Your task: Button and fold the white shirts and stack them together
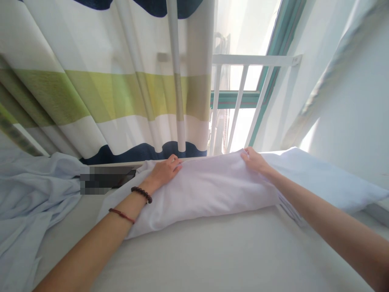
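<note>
A folded white cloth (pixel 206 194) lies lengthwise on the white bed surface (pixel 219 251), close to its far edge. My right hand (pixel 254 160) grips the far right corner of this cloth between thumb and fingers. At the far edge, left of the middle, my left hand (pixel 165 172) rests with its fingers curled over the fabric, closed on it. The cloth's upper face looks mostly smooth, with soft creases at the left end. A dark beaded bracelet (pixel 142 194) and a thin red cord (pixel 122 215) circle my left wrist and forearm.
Crumpled white fabric (pixel 27 202) is heaped at the left, beside a dark, partly blurred flat object (pixel 106 178). A white pillow-like piece (pixel 322 182) lies at the right. Striped curtains (pixel 106 93) and a white railing (pixel 255 61) stand behind the bed, before a window.
</note>
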The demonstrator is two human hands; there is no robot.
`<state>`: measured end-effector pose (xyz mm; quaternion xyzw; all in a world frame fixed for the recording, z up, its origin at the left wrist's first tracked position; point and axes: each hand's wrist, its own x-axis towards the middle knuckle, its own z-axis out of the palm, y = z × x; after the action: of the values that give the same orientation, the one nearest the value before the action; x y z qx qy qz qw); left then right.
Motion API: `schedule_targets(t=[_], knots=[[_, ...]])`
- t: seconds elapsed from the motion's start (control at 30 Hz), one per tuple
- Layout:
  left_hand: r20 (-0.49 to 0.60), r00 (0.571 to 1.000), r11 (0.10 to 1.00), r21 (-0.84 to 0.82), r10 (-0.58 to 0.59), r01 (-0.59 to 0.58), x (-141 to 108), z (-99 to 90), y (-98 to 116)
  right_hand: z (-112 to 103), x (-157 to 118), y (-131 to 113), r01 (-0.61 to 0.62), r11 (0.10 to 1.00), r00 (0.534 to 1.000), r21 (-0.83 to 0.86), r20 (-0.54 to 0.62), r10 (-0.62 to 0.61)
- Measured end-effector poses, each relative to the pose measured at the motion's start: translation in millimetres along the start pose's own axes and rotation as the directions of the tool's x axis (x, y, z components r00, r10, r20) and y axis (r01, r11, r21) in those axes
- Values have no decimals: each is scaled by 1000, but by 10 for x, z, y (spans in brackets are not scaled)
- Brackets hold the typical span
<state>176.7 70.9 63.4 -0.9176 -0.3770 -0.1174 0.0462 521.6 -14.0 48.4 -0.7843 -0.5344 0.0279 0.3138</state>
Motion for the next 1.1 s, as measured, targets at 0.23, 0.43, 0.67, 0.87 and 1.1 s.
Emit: schedule_targets(t=[0.23,0.43,0.67,0.87,1.1], knots=[[-103,991,996,49,81,-77,-292,-140,289,-109,-400,-327,251,967,963,-41,-93,-254],[92,974,978,-40,209,-206,-1169,-212,663,-170,-1525,-574,651,754,743,-85,276,-610],[298,949,988,78,105,-134,-1239,-91,695,93,-1739,-538,665,711,728,-228,410,-550],[511,811,949,-270,286,-164,-1602,-483,949,-482,-2075,-518,566,822,600,62,653,-463],[232,967,983,-173,104,-64,-1169,-430,457,-417,-1466,-656,489,865,674,117,578,-459]])
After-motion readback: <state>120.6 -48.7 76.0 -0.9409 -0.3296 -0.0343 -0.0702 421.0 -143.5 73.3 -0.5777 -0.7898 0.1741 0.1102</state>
